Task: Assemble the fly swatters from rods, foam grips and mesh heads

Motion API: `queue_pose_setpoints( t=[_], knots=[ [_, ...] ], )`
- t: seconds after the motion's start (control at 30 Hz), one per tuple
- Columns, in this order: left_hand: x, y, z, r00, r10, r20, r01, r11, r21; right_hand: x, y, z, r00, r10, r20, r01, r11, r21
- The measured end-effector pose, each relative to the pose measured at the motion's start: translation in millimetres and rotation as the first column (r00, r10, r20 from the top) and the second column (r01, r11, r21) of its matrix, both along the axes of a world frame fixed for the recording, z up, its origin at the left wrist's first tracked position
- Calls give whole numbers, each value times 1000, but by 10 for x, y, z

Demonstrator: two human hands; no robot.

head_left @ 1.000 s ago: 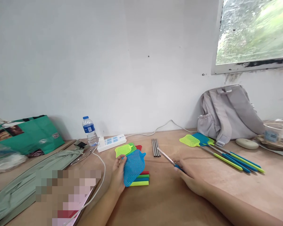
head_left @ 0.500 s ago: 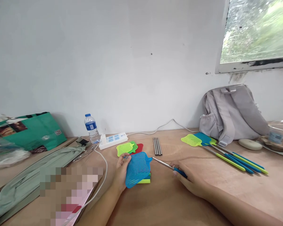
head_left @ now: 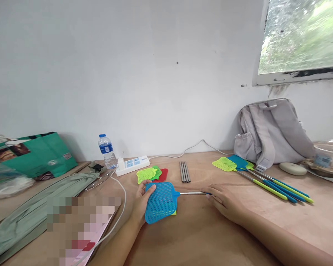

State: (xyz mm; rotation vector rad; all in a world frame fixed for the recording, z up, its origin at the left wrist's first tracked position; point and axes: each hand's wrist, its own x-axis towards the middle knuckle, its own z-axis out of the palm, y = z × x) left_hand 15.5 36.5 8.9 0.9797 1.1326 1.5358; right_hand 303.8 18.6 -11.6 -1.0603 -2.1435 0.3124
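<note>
Paddle (head_left: 161,202) of blue mesh, slim rod (head_left: 192,193)

Beyond the left grip (head_left: 141,202), a white power strip (head_left: 141,162) lies on the counter (head_left: 199,236) near the wall (head_left: 127,74), a blue-capped water bottle (head_left: 106,148) just beside its left end. Farther left of that grip — a green shopping bag (head_left: 43,151) and a clear plastic bag (head_left: 12,186). Beyond the right grip (head_left: 224,201), to its right, a grey backpack (head_left: 280,135) stands near the wall — a window (head_left: 308,37) above.
</note>
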Motion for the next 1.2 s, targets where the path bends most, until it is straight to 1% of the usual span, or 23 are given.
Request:
queue_pose_setpoints(
  t=[0.1, 0.17, 0.23, 0.33, 0.5, 0.6, 0.67, 0.73, 0.83, 0.9, 1.0, 1.1, 1.2],
  knots=[
    [-8, -48, 5, 986, -164, -9, 164, 986, 15, 35, 12, 22, 997, 11, 82, -15, 999, 47],
    [-7, -88, 8, 963, -269, -25, 270, 962, 38, 61, 15, 30, 991, 21, 130, -27, 998, 49],
    [-2, -125, 15, 937, -347, -36, 349, 936, 57, 82, 14, 24, 991, 21, 134, -29, 998, 54],
    [6, -168, 26, 912, -403, -75, 409, 910, 76, 96, 8, 1, 994, 21, 104, -29, 997, 70],
    [7, -208, 44, 860, -464, -214, 489, 868, 82, 72, -40, -7, 996, 41, 74, -46, 997, 68],
    [14, -235, 59, 849, -470, -240, 503, 859, 98, 41, -85, 0, 998, 45, 46, -47, 998, 40],
    [32, -265, 74, 858, -469, -208, 496, 863, 98, 21, -108, -8, 999, 41, 30, -42, 999, 27],
    [64, -306, 95, 871, -475, -123, 486, 871, 76, 2, -125, -27, 999, 40, 24, -40, 999, 12],
    [122, -367, 139, 880, -472, 46, 471, 881, 34, -26, -146, -54, 998, 42, 37, -42, 999, -6],
    [147, -389, 169, 876, -471, 103, 470, 882, 31, -39, -159, -54, 998, 46, 36, -46, 999, -6],
    [137, -372, 188, 871, -483, 92, 482, 875, 34, -37, -166, -29, 998, 39, 43, -40, 999, 20],
    [105, -317, 155, 868, -494, 57, 495, 869, 3, -12, -153, -3, 995, 4, 97, -11, 998, 65],
    [106, -268, 100, 891, -444, 92, 447, 895, -6, 8, -153, 4, 990, -1, 144, -9, 998, 69]
  ],
)
